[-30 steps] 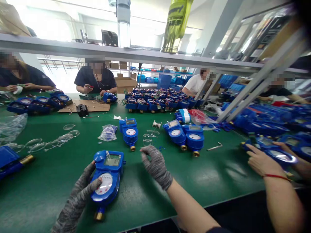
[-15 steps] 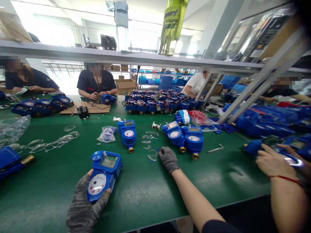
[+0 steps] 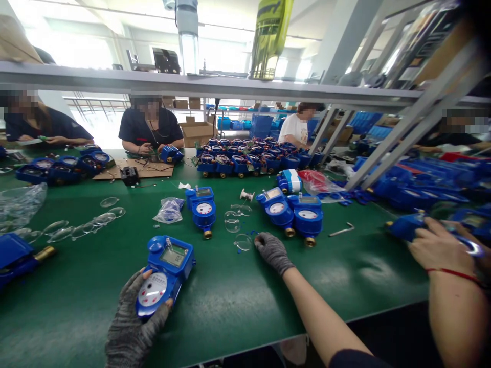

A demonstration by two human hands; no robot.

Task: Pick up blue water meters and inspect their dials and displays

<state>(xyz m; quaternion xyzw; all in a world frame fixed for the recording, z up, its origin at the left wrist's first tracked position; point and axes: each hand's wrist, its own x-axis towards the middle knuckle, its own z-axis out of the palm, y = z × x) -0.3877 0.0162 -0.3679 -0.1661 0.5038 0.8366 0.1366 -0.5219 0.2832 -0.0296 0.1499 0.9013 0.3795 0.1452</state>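
Observation:
My left hand, in a grey fingerless glove, is closed round the lower part of a blue water meter. The meter's display and round white dial face up toward me. Over the green table my right hand, gloved the same way, rests with its fingers curled together. Whatever its fingertips may hold is hidden. Small blue bits lie just beside those fingertips, and a transparent ring lies to their left. Two more water meters stand beyond the right hand, and another water meter is farther left.
A hex key lies to the right. A co-worker's hands handle a blue meter at the right edge. Rows of opened meters fill the far side, under a shelf. Bagged blue parts and several transparent rings lie left.
My right hand has drawn slightly right, away from the transparent ring, and small blue bits now show by its fingertips. The left hand keeps its hold on the meter.

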